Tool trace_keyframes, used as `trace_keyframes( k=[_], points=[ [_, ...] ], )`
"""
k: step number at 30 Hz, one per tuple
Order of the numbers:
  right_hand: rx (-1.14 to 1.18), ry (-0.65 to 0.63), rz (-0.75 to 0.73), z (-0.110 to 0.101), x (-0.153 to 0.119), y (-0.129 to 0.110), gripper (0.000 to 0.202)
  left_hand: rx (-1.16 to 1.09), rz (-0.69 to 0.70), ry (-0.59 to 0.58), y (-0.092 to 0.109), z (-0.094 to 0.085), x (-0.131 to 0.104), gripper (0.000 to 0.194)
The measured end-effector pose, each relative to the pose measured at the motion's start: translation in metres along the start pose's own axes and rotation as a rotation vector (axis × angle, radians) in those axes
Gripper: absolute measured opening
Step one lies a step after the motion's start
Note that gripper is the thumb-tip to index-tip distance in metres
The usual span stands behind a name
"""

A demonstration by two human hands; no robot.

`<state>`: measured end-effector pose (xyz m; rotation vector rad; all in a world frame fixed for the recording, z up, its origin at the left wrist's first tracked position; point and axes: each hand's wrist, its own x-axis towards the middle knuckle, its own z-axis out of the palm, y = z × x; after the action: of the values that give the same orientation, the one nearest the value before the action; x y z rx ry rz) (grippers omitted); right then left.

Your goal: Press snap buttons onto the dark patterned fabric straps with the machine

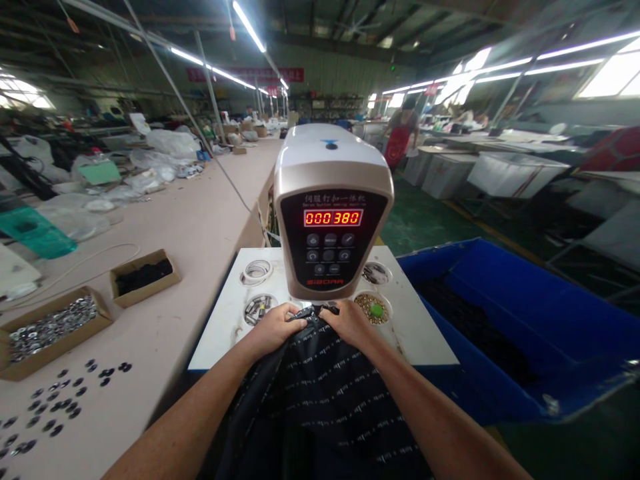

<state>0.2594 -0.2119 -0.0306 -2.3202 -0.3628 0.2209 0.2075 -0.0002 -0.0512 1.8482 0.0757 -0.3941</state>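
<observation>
Both of my hands grip the upper edge of a black garment point(320, 380) with rows of small white print. My left hand point(274, 327) pinches the edge on one side, thumb on top. A short distance away, my right hand point(349, 321) is closed on the same edge. Between them the cloth reaches under the front of a white and bronze button-setting machine point(335, 173), whose red display reads 000 380. The cloth's contact point below the machine head is hidden. The rest of the garment hangs down towards me between my forearms.
The white machine table point(220, 347) has round wells holding metal parts and brass pieces point(367, 305). On the left bench point(200, 220) are a box of metal snaps point(53, 327), a box of black pieces point(145, 275) and scattered snap caps point(55, 403). A blue bin point(565, 320) stands right; a person point(401, 133) is beyond.
</observation>
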Motion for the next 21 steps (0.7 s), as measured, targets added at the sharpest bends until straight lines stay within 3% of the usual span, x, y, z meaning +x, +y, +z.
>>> trace_keyframes(
  k=[8,13,17,19,21],
  points=[
    [0.044,-0.018,0.006,-0.001,0.000,0.002,0.023,0.044,-0.020,0.035,0.009,0.001,-0.003,0.041],
    [0.107,-0.007,0.009,-0.003,0.000,0.003,0.022,0.153,0.005,0.098,0.024,0.007,-0.008,0.039],
    [0.188,0.058,0.054,-0.022,-0.008,0.011,0.019,0.425,0.110,0.413,0.025,0.006,-0.039,0.051],
    [0.257,0.111,0.097,-0.041,-0.022,0.023,0.019,0.510,0.220,0.574,0.013,-0.001,-0.071,0.058],
    [0.359,0.165,0.163,-0.068,-0.042,0.041,0.024,0.548,0.303,0.664,-0.005,-0.011,-0.110,0.058]
  ],
)
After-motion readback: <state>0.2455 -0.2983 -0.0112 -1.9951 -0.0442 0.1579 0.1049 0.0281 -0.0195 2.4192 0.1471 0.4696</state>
